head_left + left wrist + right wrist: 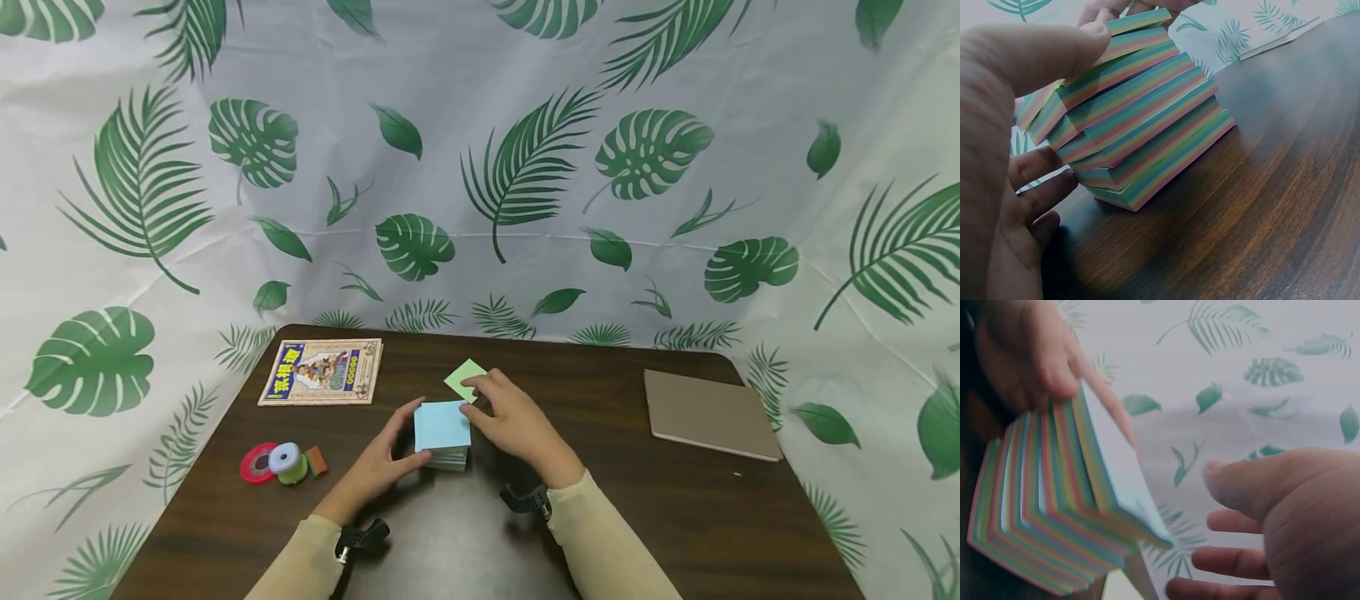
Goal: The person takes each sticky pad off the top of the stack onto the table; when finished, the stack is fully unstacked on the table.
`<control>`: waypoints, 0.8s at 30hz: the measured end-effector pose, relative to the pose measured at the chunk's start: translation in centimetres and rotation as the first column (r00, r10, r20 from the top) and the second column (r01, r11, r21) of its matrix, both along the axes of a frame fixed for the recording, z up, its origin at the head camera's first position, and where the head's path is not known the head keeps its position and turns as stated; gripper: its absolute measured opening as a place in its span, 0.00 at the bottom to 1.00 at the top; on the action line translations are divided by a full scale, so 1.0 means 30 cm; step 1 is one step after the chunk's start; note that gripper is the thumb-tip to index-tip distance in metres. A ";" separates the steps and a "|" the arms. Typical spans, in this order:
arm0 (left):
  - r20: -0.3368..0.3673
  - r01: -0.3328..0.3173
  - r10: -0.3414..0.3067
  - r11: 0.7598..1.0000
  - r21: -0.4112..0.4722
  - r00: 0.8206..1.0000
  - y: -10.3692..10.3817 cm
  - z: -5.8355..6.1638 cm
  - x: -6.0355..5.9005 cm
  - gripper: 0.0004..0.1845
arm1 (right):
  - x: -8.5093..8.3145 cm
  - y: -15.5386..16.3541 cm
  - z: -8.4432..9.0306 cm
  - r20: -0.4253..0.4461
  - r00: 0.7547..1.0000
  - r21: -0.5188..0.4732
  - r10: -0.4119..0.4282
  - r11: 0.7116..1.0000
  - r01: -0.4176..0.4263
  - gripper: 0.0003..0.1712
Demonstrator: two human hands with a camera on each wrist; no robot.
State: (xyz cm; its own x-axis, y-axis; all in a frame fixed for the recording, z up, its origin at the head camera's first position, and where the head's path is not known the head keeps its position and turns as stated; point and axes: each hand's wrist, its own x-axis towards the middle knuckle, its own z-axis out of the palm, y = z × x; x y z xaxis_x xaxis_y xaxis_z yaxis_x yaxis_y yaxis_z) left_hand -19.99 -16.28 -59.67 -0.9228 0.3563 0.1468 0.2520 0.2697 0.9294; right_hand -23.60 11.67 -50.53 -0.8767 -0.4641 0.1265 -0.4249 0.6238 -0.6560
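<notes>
A: Lay of the table, big things first?

B: Dark wood under both my wrists. Brown pad well off past my right fingers. Book beyond my left fingers, up and outward. Tape rolls outside my left wrist, near but apart.

A: And the work itself?

B: Note block, striped edges, blue sheet on top, standing on the wood between my two hands. Its layers are twisted into a fan. Left hand: thumb curled over the top near edge, fingers wrapped at the far side; it grips the block. The left wrist view shows that plainly.

A: Right hand?

B: Right hand sits at the block's far right corner, fingers loosely spread and apart in the wrist view, clamped on nothing I can make out. A loose green sheet lies just beyond its fingertips, partly under them; whether they touch it, I cannot tell.

A: Step in hand?

B: My guess: steadying the block while sheets come off the top, one already laid aside. Next move calls for a firm left hold and a light right pinch on the blue sheet's corner alone, so the fanned layers don't slide.
</notes>
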 end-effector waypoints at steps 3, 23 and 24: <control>0.007 0.000 0.000 1.000 0.001 1.000 0.000 -0.002 0.001 0.47 | 0.014 -0.010 0.004 0.023 0.998 0.028 0.054 0.998 -0.054 0.33; -0.010 0.014 -0.014 1.000 -0.002 1.000 0.002 -0.017 -0.005 0.45 | 0.038 -0.037 -0.016 0.035 0.992 0.177 0.117 0.977 -0.122 0.51; -0.009 0.013 -0.013 1.000 -0.002 1.000 0.002 -0.016 -0.004 0.44 | 0.037 -0.035 -0.016 0.041 0.992 0.173 0.116 0.977 -0.121 0.51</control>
State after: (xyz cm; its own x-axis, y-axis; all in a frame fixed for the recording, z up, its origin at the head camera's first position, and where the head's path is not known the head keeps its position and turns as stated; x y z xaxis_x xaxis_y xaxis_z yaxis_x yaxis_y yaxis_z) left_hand -20.12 -16.21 -60.17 -0.9169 0.3683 0.1539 0.2633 0.2684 0.9266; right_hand -22.48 10.60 -51.01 -0.8162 -0.5777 0.0081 -0.4844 0.6766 -0.5547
